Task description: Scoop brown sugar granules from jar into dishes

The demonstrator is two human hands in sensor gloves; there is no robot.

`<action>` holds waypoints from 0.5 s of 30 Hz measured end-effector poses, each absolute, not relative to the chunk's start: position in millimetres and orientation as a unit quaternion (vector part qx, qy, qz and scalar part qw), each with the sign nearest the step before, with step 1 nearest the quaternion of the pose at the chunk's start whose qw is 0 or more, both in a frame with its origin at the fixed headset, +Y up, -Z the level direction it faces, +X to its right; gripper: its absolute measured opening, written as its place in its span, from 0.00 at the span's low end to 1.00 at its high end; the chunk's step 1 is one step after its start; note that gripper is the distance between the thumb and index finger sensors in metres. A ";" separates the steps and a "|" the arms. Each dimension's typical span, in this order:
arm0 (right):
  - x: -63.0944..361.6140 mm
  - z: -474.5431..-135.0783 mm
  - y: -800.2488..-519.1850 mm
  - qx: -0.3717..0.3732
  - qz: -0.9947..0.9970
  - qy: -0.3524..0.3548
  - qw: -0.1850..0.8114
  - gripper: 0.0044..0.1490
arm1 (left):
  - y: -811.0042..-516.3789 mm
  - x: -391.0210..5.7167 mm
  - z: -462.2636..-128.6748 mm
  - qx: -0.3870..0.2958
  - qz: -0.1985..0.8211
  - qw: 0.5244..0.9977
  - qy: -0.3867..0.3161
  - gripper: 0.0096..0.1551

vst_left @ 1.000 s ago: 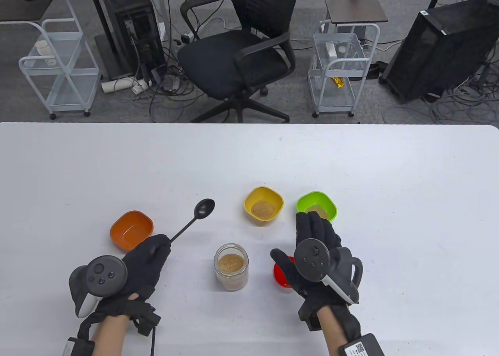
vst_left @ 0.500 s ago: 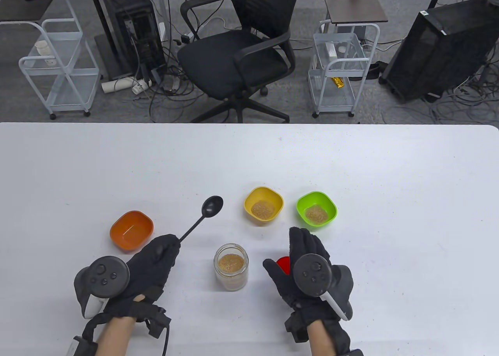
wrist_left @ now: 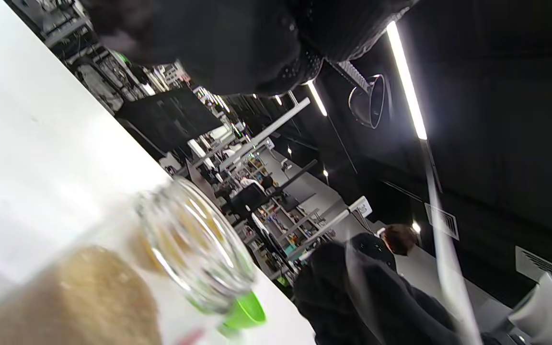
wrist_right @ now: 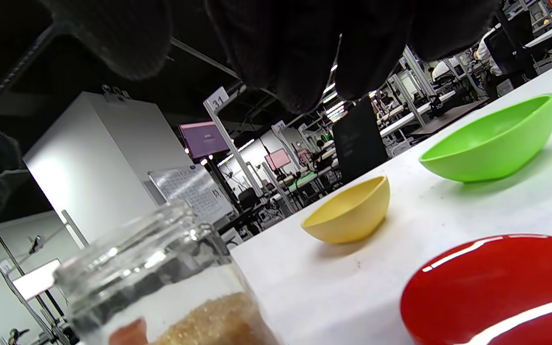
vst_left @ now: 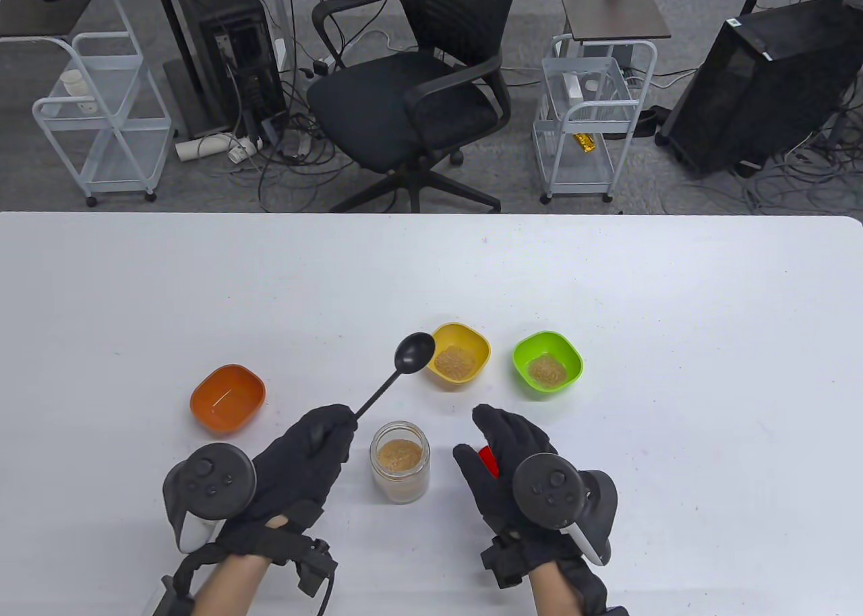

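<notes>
A glass jar (vst_left: 400, 462) of brown sugar stands open at the front centre; it also shows in the right wrist view (wrist_right: 161, 282) and blurred in the left wrist view (wrist_left: 185, 244). My left hand (vst_left: 307, 461) grips the handle of a black spoon (vst_left: 413, 354), whose empty bowl is raised beside the yellow dish (vst_left: 460, 354). The yellow dish and the green dish (vst_left: 547, 361) each hold sugar. The orange dish (vst_left: 227, 398) looks empty. My right hand (vst_left: 509, 464) hovers open to the right of the jar, over a red dish (vst_left: 488, 459).
The white table (vst_left: 674, 292) stretches wide behind and beside the dishes. Beyond its far edge stand an office chair (vst_left: 411, 97), two wire carts and computer towers.
My left hand has carried the spoon to the right, from near the orange dish to beside the yellow dish. My right hand has drawn back from the green dish toward the jar.
</notes>
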State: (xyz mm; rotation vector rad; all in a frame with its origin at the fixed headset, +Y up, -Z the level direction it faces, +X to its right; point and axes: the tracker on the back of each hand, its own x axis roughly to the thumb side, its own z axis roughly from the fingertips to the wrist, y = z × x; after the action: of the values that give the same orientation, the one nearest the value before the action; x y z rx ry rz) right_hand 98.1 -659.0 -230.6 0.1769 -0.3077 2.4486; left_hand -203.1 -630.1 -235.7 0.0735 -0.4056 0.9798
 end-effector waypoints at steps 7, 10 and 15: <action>115.2 -223.4 -653.9 0.063 0.883 -0.175 0.431 0.33 | -626.1 -154.6 -239.0 0.001 0.451 0.864 -0.222 0.26; 118.3 -223.6 -654.7 0.066 0.865 -0.168 0.469 0.31 | -624.7 -135.7 -238.3 -0.007 0.448 0.862 -0.237 0.26; 121.7 -224.7 -657.8 0.066 0.842 -0.163 0.510 0.32 | -623.6 -114.0 -237.6 -0.029 0.443 0.857 -0.261 0.26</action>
State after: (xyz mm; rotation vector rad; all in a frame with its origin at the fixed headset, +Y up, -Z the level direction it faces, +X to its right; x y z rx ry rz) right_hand 121.7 -657.8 -224.7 0.1589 -0.3930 2.0280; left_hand -114.0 -623.6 -237.6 -0.0605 -0.5477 0.9315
